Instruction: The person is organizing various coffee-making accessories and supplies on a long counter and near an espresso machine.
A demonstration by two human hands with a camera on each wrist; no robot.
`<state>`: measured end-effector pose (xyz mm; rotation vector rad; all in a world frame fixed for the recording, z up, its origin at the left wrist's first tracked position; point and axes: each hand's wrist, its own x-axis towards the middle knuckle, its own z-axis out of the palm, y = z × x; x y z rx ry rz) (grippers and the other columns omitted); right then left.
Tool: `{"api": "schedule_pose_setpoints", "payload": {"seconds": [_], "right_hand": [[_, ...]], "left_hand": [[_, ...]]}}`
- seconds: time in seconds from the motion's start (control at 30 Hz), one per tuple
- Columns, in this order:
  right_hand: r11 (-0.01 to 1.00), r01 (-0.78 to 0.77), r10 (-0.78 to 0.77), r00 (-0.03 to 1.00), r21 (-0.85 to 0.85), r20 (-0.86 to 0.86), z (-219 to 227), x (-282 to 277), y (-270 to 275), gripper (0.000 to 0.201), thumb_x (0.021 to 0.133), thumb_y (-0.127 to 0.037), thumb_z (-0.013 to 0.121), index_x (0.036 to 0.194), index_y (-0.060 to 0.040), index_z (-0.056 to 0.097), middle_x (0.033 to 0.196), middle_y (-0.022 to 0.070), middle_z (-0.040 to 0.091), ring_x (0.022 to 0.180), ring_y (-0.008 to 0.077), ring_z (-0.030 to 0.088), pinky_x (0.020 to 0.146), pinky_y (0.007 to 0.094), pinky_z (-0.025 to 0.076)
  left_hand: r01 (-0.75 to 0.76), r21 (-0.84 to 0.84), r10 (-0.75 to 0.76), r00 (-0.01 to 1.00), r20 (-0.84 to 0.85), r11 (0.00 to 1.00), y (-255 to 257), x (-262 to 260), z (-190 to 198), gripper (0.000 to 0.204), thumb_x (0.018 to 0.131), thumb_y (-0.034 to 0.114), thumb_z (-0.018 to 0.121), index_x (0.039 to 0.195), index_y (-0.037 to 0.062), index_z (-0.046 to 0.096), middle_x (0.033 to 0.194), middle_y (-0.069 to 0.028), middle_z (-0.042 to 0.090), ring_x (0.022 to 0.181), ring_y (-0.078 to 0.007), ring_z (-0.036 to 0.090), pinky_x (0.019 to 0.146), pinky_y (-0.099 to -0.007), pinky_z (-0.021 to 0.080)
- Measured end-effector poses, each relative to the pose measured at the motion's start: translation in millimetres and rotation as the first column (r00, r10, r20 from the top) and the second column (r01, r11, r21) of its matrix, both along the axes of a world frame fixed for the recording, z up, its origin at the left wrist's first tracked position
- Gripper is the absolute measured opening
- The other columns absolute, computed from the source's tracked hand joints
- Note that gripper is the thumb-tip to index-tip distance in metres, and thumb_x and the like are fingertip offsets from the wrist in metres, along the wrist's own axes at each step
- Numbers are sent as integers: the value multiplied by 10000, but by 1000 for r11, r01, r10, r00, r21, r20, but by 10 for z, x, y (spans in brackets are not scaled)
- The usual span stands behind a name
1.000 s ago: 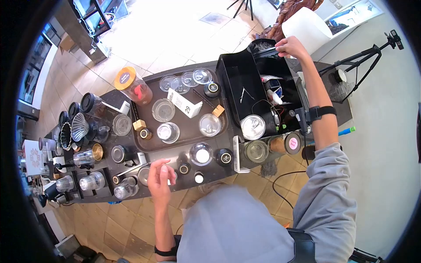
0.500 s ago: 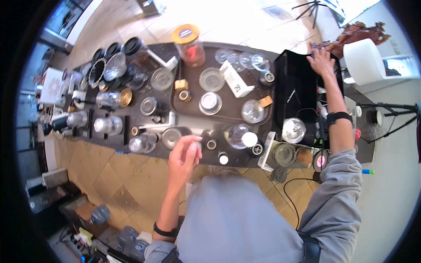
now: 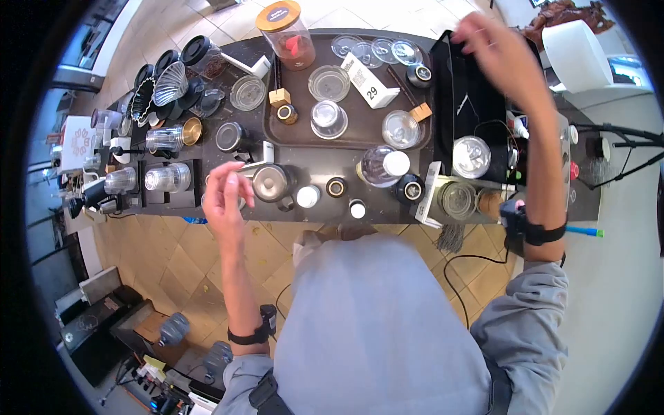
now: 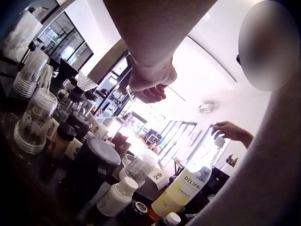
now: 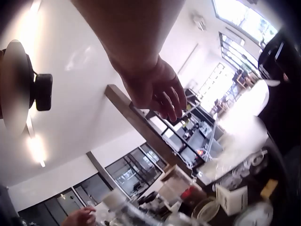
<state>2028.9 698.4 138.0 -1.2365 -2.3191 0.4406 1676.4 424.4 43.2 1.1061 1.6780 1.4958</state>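
Observation:
My left hand hovers over the table's near edge, left of a metal pitcher. Its fingers are loosely curled, and nothing shows between them in the left wrist view. Right of the pitcher stand a small white bottle, a small dark bottle and a white-capped lemonade bottle. Raised over the far end of a black divided box, my right hand is blurred. In the right wrist view its fingers hang relaxed and hold nothing.
A brown tray carries clear cups, glass dishes, wooden blocks and a folded card marked 29. Stacked plastic cups, black-lidded jars and a ribbed glass dripper crowd the left. A wood-lidded jar stands behind.
My right hand gripped a dark strip-like thing at the box's far end, then reached down there; now it is lifted, holding nothing. The left hand shifted left, and the view has swung across the table.

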Motion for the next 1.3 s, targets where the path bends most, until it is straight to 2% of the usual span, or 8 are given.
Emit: {"api": "schedule_pose_setpoints", "payload": {"seconds": [0.03, 0.07, 0.1, 0.23, 0.37, 0.57, 0.83, 1.3], "right_hand": [[998, -63, 64, 990, -14, 129, -95, -141, -189, 187, 906, -105, 500, 1006, -29, 639, 921, 175, 697, 881, 340, 671, 788, 434, 510], [978, -192, 192, 981, -86, -3, -353, -203, -322, 232, 831, 10, 497, 1005, -31, 646, 913, 190, 688, 903, 352, 660, 810, 441, 509], [972, -208, 227, 950, -110, 214, -630, -248, -422, 199, 860, -36, 586, 1050, -6, 638, 963, 151, 669, 910, 300, 658, 848, 393, 521], [947, -186, 292, 840, -262, 457, -1543, -233, -764, 654, 714, 53, 650, 1335, -96, 510, 1291, 152, 515, 1194, 343, 522, 973, 413, 481], [983, -103, 173, 805, -153, 568, -1985, -190, -847, 811, 687, 11, 726, 1428, -157, 444, 1401, 110, 458, 1270, 302, 484, 949, 409, 484], [964, -263, 159, 665, 29, 730, -2426, -159, -775, 1128, 604, -113, 858, 1538, -273, 247, 1536, 128, 338, 1353, 306, 412, 1046, 423, 400], [921, -321, 372, 561, -220, 739, -2157, -424, -596, 1217, 508, -101, 867, 1533, -238, 225, 1463, 129, 412, 1305, 274, 443, 1078, 386, 372], [899, -399, 386, 532, -179, 753, -2139, -453, -494, 1040, 560, -199, 867, 1460, -272, 352, 1393, 101, 428, 1253, 282, 458, 1008, 401, 434]], "left_hand": [[19, 6, -19, 999, 38, 1000, 38, -35, 45, 213, 1009, 171, 481, 1112, 23, 595, 747, -31, 547, 624, -84, 501, 538, -220, 409], [37, 6, -37, 999, 36, 999, 57, -46, 89, 213, 1009, 171, 481, 1112, 23, 595, 747, -31, 547, 624, -84, 501, 538, -220, 409], [53, 7, -54, 998, 28, 999, 90, -61, 126, 209, 1011, 163, 478, 1113, 23, 595, 749, -34, 547, 625, -83, 501, 538, -220, 410], [140, 24, -141, 990, 16, 990, 182, -127, 145, 197, 1013, 138, 470, 1113, 24, 595, 742, -37, 544, 623, -84, 500, 539, -218, 416], [205, 5, -205, 979, 21, 979, 177, -191, 126, 196, 1012, 141, 474, 1111, 23, 595, 736, -38, 548, 609, -89, 506, 538, -218, 417], [329, -25, -325, 940, 102, 944, 216, -344, 17, 201, 1012, 163, 490, 1115, 25, 595, 726, -35, 558, 612, -88, 519, 552, -218, 423], [372, -48, -361, 919, 157, 927, 173, -497, -39, 205, 1014, 166, 489, 1117, 22, 595, 710, -36, 551, 623, -90, 518, 547, -223, 424], [384, -72, -364, 910, 196, 921, 93, -608, -152, 203, 1008, 156, 490, 1119, 28, 601, 717, -32, 553, 619, -91, 519, 546, -224, 430]]}}
